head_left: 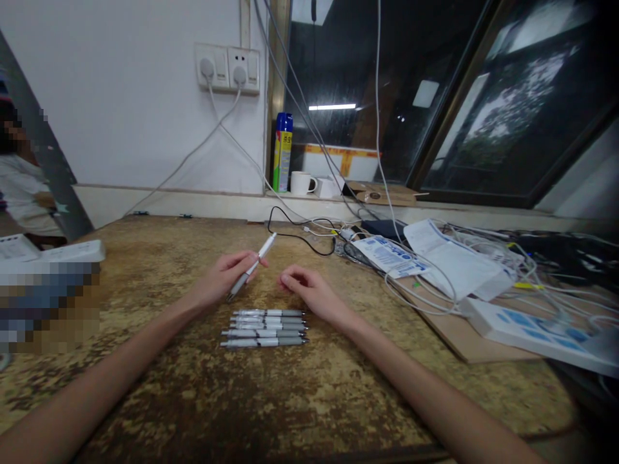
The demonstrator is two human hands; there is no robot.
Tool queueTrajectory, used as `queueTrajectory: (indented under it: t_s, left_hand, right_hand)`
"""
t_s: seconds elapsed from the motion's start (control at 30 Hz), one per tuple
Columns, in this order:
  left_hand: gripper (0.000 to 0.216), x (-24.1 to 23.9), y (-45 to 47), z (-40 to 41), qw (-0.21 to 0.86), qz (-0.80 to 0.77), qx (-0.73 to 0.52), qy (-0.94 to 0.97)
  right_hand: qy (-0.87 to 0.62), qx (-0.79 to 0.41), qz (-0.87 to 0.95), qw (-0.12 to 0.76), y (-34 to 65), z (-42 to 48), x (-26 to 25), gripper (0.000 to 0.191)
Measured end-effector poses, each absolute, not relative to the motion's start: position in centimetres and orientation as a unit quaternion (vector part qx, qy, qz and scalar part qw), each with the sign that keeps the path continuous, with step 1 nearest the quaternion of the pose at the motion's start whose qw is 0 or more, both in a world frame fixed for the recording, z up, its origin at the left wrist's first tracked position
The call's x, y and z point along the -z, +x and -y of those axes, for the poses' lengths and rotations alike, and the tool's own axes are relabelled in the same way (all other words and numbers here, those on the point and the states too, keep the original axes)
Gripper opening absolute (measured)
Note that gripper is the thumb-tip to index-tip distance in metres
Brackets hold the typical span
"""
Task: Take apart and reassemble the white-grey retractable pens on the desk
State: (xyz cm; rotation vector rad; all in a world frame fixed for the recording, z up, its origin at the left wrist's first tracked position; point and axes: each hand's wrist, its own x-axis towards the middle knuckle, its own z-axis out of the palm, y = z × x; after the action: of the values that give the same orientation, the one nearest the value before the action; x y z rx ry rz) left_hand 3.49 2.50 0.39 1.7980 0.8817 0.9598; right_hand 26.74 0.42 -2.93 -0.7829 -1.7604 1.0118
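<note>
My left hand [227, 277] is closed on a white and grey pen [252, 267], which points up and to the right over the worn brown table [193, 399]. My right hand [309, 290] rests on the table just right of it, fingers curled inward, with nothing visible in them. Just in front of both hands lies a neat row of several grey and white pens [265, 327], side by side, tips to the right.
White papers and packets [445, 258], a tangle of cables [483, 270] and a flat board [464, 335] fill the right side. A power strip [72, 250] lies at the left. A spray can [282, 152] and mugs [302, 183] stand on the sill. Another person sits at the far left.
</note>
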Motion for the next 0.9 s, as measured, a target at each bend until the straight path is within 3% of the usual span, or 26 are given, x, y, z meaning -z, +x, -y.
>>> queueTrajectory:
  t_s: [0.47, 0.7, 0.9]
  left_hand:
    - [0.04, 0.0, 4.7, -1.1, 0.4, -0.341, -0.283, 0.802]
    - [0.043, 0.1, 4.3, -1.2, 0.426, -0.354, -0.272, 0.787]
    - [0.042, 0.5, 4.0, -1.8, 0.397, -0.379, -0.276, 0.789]
  right_hand:
    - [-0.33, -0.45, 0.641, 0.527, 26.4, 0.4, 1.0, 0.028]
    - [-0.34, -0.49, 0.457, 0.659, 28.7, -0.8, 0.7, 0.029]
    - [-0.251, -0.593, 0.303, 0.702, 30.1, -1.4, -0.5, 0.006]
